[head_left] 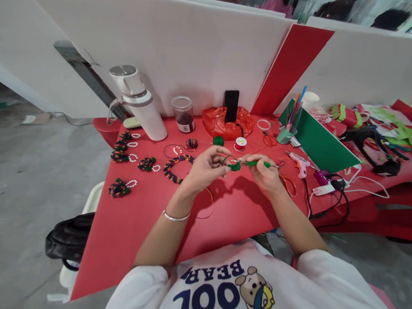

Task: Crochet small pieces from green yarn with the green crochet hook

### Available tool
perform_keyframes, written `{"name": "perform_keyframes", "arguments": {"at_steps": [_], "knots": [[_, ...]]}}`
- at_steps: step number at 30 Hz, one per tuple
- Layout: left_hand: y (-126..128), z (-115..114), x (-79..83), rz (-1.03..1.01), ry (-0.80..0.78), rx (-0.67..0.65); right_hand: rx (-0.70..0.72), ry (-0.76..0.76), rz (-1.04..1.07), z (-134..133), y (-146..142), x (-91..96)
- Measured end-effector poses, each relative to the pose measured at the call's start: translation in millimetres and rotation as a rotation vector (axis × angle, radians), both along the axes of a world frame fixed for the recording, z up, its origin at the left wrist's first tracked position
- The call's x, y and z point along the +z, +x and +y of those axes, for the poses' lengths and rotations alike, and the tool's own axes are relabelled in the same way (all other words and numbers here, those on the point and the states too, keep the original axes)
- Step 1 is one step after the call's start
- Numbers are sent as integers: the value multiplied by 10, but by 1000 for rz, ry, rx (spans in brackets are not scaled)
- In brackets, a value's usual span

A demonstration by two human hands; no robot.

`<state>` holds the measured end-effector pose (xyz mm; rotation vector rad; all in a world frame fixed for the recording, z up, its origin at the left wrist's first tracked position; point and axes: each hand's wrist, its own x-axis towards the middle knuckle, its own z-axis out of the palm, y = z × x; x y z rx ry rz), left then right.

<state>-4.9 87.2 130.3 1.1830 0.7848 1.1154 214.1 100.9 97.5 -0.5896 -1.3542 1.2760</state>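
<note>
My right hand point(265, 173) grips a crochet hook point(258, 164) with a green handle, its metal tip pointing left. The tip meets a small piece of green crochet point(235, 166) that my left hand point(210, 168) pinches between thumb and fingers. Green yarn runs over the left fingers. Just beyond the hands lie a green yarn ball point(218, 140) and a spool of red thread point(240, 143). Left of my left hand, a multicoloured crocheted ring point(173, 170) rests on the red table point(149, 229), partly hidden by that hand.
Several multicoloured crochet pieces with bead loops point(119, 188) lie at the left. A white bottle point(145, 114), a jar point(183, 115), and a phone point(231, 106) on a red bag point(214, 123) stand behind. To the right are a pink glue gun point(299, 164), a power strip point(328, 187) with cables and a green board point(323, 143).
</note>
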Motion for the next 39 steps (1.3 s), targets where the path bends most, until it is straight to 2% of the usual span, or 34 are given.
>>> {"name": "perform_keyframes", "arguments": {"at_steps": [4,9,11,14,17,19,22,24,26,28,31,34,39], "knots": [[35,11,-33,-2,38,34,-90,-37,55,-47,-124,-107],[35,33,-77,157,66,145,-176,8,42,-89,-189,-138],[39,37,-93,272,129,230,-202,87,-51,-122,-173,-94],[89,21,-119,447,332,404,-255,277,-312,-199,-161,-5],[201,-25,-155,510,472,522,-452,519,-575,-279,-220,21],[278,-53,-183,457,441,524,-604,636,-667,-315,-292,-24],[310,-52,-204,227,208,430,-685,682,-630,-325,-384,-130],[252,-23,-183,41,27,298,-613,598,-480,-294,-394,-173],[152,10,-133,-48,-91,182,-435,419,-285,-232,-343,-171],[50,29,-70,-32,-137,82,-225,215,-123,-151,-240,-128],[-37,23,4,6,-138,61,-53,35,-66,-35,-50,-31],[-39,1,32,56,-113,39,59,9,-104,33,95,50],[-16,-12,32,139,-81,67,176,100,-189,75,195,131]]}}
